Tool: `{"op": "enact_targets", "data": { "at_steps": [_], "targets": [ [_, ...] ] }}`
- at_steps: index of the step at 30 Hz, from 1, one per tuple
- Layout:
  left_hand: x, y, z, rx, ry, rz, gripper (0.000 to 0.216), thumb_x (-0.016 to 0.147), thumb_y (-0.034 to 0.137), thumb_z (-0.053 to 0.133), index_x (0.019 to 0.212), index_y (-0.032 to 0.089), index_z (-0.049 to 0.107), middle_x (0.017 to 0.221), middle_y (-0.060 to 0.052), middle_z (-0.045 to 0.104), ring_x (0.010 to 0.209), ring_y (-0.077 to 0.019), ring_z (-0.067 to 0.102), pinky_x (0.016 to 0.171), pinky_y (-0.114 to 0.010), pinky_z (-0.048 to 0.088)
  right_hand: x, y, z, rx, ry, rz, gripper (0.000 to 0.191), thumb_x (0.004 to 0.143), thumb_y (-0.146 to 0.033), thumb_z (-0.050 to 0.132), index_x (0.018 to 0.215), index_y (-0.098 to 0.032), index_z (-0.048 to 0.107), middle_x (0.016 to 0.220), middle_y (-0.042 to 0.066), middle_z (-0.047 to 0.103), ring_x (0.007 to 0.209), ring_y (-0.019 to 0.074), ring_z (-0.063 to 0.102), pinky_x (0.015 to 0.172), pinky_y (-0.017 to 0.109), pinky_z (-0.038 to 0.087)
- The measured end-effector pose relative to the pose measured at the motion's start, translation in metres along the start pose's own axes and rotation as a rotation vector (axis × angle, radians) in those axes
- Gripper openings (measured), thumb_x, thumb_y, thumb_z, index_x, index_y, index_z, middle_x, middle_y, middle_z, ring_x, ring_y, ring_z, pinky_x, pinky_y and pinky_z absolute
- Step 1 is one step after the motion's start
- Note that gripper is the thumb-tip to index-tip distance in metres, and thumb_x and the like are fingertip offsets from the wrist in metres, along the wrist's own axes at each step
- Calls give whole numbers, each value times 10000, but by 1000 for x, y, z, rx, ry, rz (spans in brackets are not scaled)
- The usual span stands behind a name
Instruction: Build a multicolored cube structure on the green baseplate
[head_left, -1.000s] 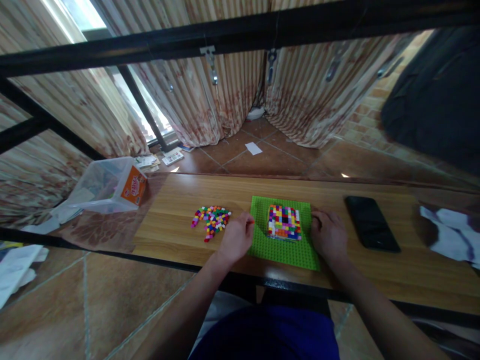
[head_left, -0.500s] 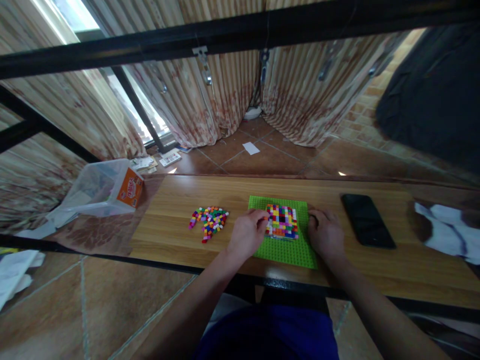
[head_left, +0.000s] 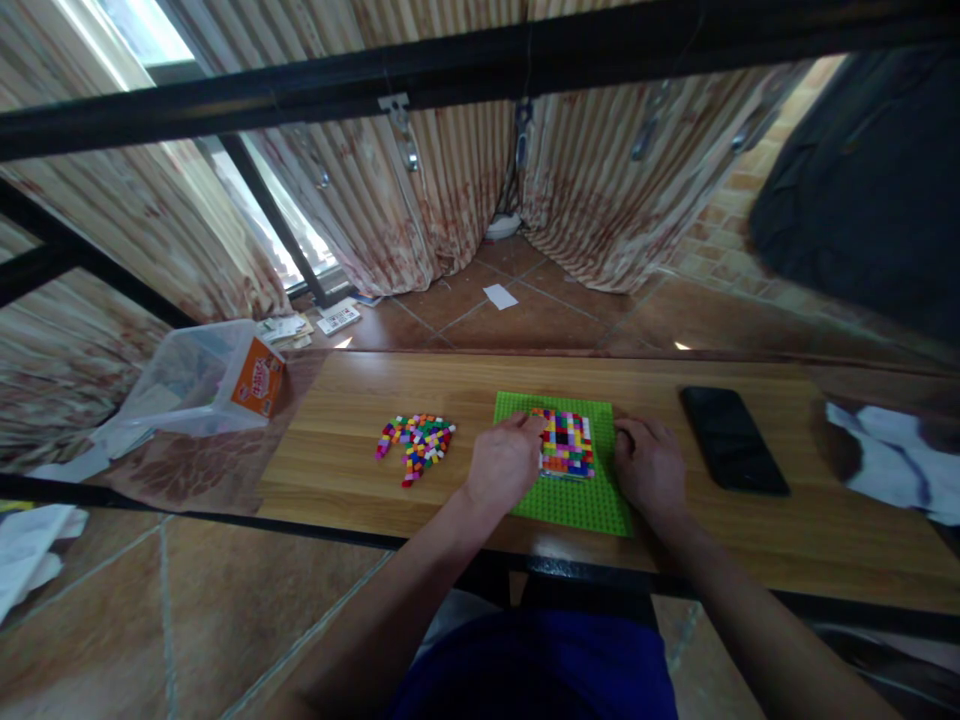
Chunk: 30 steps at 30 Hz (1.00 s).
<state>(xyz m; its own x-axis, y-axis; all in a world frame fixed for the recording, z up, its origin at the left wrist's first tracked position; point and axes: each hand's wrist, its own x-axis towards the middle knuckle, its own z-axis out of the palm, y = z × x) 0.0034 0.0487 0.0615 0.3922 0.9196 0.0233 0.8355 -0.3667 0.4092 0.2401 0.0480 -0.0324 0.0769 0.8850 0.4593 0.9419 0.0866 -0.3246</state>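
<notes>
A green studded baseplate (head_left: 570, 512) lies on the wooden table. On it sits a square patch of small multicoloured building bricks (head_left: 568, 445) with dark bricks near its middle. My left hand (head_left: 504, 462) reaches over the plate's left side, fingers closed and pressed onto the patch's left edge. Whatever is under those fingertips is hidden. At the plate's right edge rests my right hand (head_left: 651, 468), its fingers curled against the rim. Left of the plate, loose bricks (head_left: 424, 440) in many colours lie in a spread pile.
A black phone (head_left: 733, 440) lies to the right of my right hand. Crumpled white paper (head_left: 892, 455) is farther right. On the left stands a clear plastic box (head_left: 195, 385) with an orange label. A black bar (head_left: 465, 65) crosses above, in front of curtains.
My left hand has shifted slightly to the right, its fingertips going from a pinch beside the brick patch to pressing down on its left edge. The right hand stays at the plate's edge.
</notes>
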Motion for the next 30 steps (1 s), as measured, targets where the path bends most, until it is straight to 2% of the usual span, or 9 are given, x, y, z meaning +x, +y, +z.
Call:
{"op": "enact_targets", "data": {
  "at_steps": [6,10,17,30],
  "targets": [
    [1,2,-2,-23,-10,-28,274,950,169,425,1164,213,589,1073,-64,675,929,-194,634,804,-294,498,0,0,0,1,5,3,270,900,-228,428,956,-165,684,988,125,665,934,255,556,885,418,459],
    [0,1,0,-48,28,-39,281,948,182,443,1197,206,571,1119,-69,682,958,-197,645,840,-307,504,0,1,1,0,-4,8,274,903,-232,427,965,-163,685,982,124,667,932,253,552,875,416,462],
    [-2,1,1,-36,24,-65,194,975,242,438,1082,219,598,1067,-41,696,932,-180,650,805,-285,511,0,2,2,11,15,10,266,900,-235,436,953,-167,687,986,119,665,934,250,558,872,406,467],
    [3,6,-5,74,-21,-4,206,941,169,439,1031,183,624,999,-83,679,870,-205,656,757,-306,514,0,2,2,-7,13,-4,270,903,-230,432,959,-164,687,982,119,672,916,245,562,871,401,459]
  ]
}}
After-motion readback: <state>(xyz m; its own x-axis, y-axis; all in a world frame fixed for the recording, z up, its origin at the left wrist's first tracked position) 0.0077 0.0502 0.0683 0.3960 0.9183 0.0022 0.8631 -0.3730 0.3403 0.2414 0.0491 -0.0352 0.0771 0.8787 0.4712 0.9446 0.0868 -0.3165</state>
